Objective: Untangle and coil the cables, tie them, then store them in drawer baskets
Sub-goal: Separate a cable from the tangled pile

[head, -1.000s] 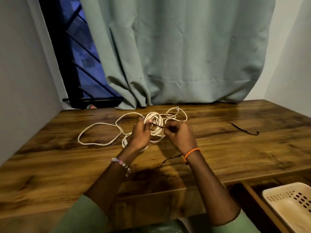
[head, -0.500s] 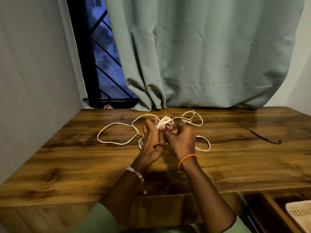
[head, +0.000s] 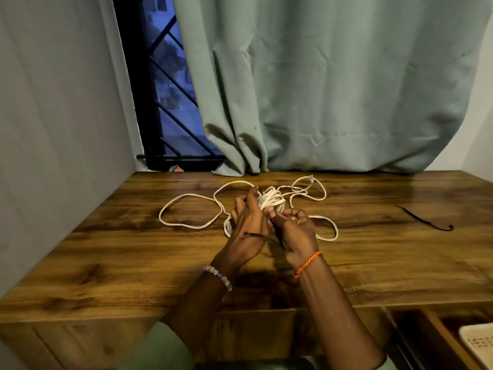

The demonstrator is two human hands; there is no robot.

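I see a brown wooden desk (head: 106, 263) with strong grain, between grey walls, and at its far edge a pale green curtain (head: 333, 89) beside a dark barred window (head: 165, 102). The cream round cable (head: 186, 225) lies in loose loops at the far middle. My left hand (head: 246, 231) grips its coiled bundle, a thin black tie (head: 254, 235) across the fingers. My right hand (head: 296, 231) pinches this bundle too. Another thin black tie (head: 426, 222) lies far right. A cream perforated plastic basket (head: 477, 343) sits in the near right drawer.

Basket (head: 477, 343) cut off at edge
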